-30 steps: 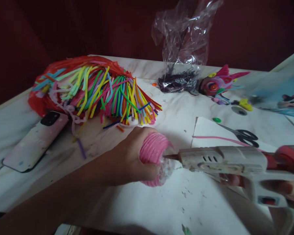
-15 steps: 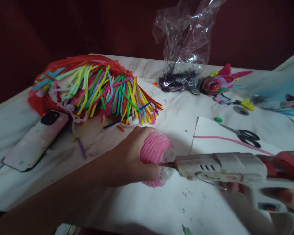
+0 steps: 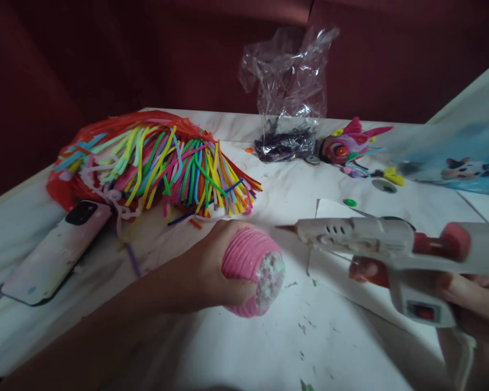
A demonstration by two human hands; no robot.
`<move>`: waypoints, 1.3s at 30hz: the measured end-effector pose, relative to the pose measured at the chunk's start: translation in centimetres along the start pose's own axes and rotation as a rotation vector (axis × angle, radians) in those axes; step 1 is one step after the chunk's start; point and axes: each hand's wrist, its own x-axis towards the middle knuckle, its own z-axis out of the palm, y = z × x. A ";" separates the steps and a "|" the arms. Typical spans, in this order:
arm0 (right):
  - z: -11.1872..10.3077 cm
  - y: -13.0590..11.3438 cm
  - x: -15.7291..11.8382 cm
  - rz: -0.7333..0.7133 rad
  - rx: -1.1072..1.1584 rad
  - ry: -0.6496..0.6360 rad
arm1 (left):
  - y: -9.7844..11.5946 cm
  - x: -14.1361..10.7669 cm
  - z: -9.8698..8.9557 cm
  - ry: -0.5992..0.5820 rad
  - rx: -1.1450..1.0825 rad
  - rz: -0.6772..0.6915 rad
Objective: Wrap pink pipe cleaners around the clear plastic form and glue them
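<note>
My left hand [image 3: 222,269] is wrapped round a pink ball [image 3: 248,252] covered in wound pipe-cleaner-like strands. A rough whitish patch with greenish bits shows on the ball's right side. In my right hand [image 3: 472,298] is a glue gun [image 3: 358,236], its nozzle pointing left, above and apart from the ball. The gun's body hides most of a pair of scissors and part of the white paper [image 3: 330,209] on the table. Part of my right hand runs out of view at the right edge.
A red bag [image 3: 65,190] of colourful pipe cleaners [image 3: 187,174] lies back left, beside a phone [image 3: 57,252]. Farther back stand a clear plastic bag [image 3: 289,92] with dark strands and a colourful fish-like craft figure [image 3: 346,146]. A green button-like piece [image 3: 349,202] lies near the paper.
The glue gun has lifted up from the ball, and its nozzle no longer touches the whitish patch. My left hand still holds the ball, now turned to show more of that patch.
</note>
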 end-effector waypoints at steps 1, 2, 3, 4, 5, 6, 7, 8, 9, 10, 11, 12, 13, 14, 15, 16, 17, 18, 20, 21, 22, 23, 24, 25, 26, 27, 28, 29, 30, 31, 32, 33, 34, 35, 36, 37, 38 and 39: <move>0.1 -0.4 0.5 -0.075 0.034 -0.023 | 0.2 0.0 -0.1 -0.007 0.013 -0.001; 0.4 -0.9 1.0 -0.133 0.065 -0.032 | 0.5 0.0 -0.3 -0.021 0.024 -0.003; 0.7 -1.2 1.5 -0.134 0.051 -0.015 | 0.7 0.0 -0.5 -0.040 0.033 -0.007; 1.1 -1.4 2.0 -0.117 0.012 -0.013 | 0.9 0.0 -0.7 -0.062 0.042 -0.016; 1.5 -1.6 2.3 -0.106 -0.049 -0.040 | 1.1 0.0 -0.9 -0.085 0.056 -0.023; 1.9 -1.6 2.6 -0.107 -0.108 -0.068 | 1.2 0.0 -1.1 -0.099 0.076 -0.025; 2.3 -1.5 2.9 -0.117 -0.169 -0.105 | 1.2 -0.1 -1.2 -0.110 0.100 -0.024; 2.8 -1.4 3.0 -0.148 -0.225 -0.130 | 1.2 -0.1 -1.4 -0.113 0.132 -0.016; 3.2 -1.3 3.1 -0.159 -0.278 -0.144 | 1.1 -0.2 -1.5 -0.106 0.164 -0.009; 3.5 -1.1 3.1 -0.176 -0.323 -0.161 | 1.0 -0.2 -1.5 -0.112 0.193 -0.010; 3.8 -1.0 3.1 -0.193 -0.364 -0.168 | 0.8 -0.3 -1.5 -0.101 0.225 -0.009; 4.1 -0.9 3.1 -0.198 -0.399 -0.177 | 0.7 -0.3 -1.6 -0.104 0.249 -0.008; 4.2 -0.7 3.0 -0.198 -0.429 -0.183 | 0.7 -0.3 -1.5 -0.108 0.262 -0.003; 4.2 -0.5 3.0 -0.185 -0.456 -0.185 | 0.6 -0.3 -1.5 -0.110 0.267 0.004; 4.1 -0.3 3.0 -0.160 -0.482 -0.188 | 0.6 -0.2 -1.5 -0.114 0.265 0.011; 3.9 0.0 2.9 -0.129 -0.508 -0.190 | 0.7 -0.2 -1.5 -0.113 0.260 0.019; 3.6 0.4 3.0 -0.095 -0.533 -0.191 | 0.7 -0.2 -1.5 -0.108 0.256 0.027; 3.3 0.8 3.0 -0.061 -0.560 -0.195 | 0.8 -0.1 -1.5 -0.100 0.256 0.036; 2.5 1.6 3.2 -0.005 -0.608 -0.206 | 0.9 -0.1 -1.5 -0.087 0.258 0.049; 2.1 2.1 3.3 0.020 -0.630 -0.216 | 0.9 -0.2 -1.5 -0.082 0.258 0.056; 1.7 2.5 3.4 0.043 -0.649 -0.230 | 0.9 -0.2 -1.5 -0.081 0.257 0.061; 1.4 2.8 3.5 0.065 -0.667 -0.246 | 0.9 -0.3 -1.4 -0.081 0.256 0.063; 1.0 3.2 3.6 0.088 -0.685 -0.266 | 0.9 -0.4 -1.4 -0.079 0.256 0.065; 0.7 3.4 3.7 0.112 -0.702 -0.289 | 0.9 -0.5 -1.3 -0.081 0.258 0.066; 0.5 3.7 3.8 0.137 -0.719 -0.313 | 0.9 -0.6 -1.2 -0.074 0.258 0.069; 0.2 3.9 3.8 0.164 -0.736 -0.338 | 0.9 -0.7 -1.1 -0.075 0.265 0.070; 0.0 4.0 3.9 0.195 -0.755 -0.367 | 1.0 -0.8 -1.0 -0.073 0.267 0.077; -0.1 4.1 4.0 0.232 -0.773 -0.399 | 1.0 -1.0 -0.9 -0.079 0.261 0.090; -0.1 4.2 4.0 0.271 -0.791 -0.431 | 1.1 -1.1 -0.8 -0.085 0.250 0.088; -0.1 4.2 4.1 0.312 -0.807 -0.459 | 1.1 -1.2 -0.7 -0.084 0.247 0.087; 0.0 4.2 4.2 0.353 -0.822 -0.481 | 1.0 -1.3 -0.6 -0.083 0.246 0.089; 0.2 4.1 4.3 0.389 -0.834 -0.496 | 1.0 -1.5 -0.6 -0.076 0.247 0.093; 0.4 4.0 4.3 0.420 -0.843 -0.503 | 0.9 -1.6 -0.5 -0.070 0.248 0.102; 0.7 3.8 4.4 0.445 -0.850 -0.504 | 0.7 -1.8 -0.5 -0.065 0.246 0.112; 0.9 3.6 4.4 0.465 -0.852 -0.501 | 0.6 -1.9 -0.5 -0.060 0.242 0.115; 1.1 3.4 4.4 0.482 -0.849 -0.496 | 0.4 -2.0 -0.5 -0.059 0.241 0.110; 1.2 3.2 4.3 0.493 -0.840 -0.486 | 0.3 -2.1 -0.5 -0.057 0.241 0.100; 1.3 3.2 4.1 0.500 -0.823 -0.469 | 0.1 -2.2 -0.5 -0.056 0.247 0.090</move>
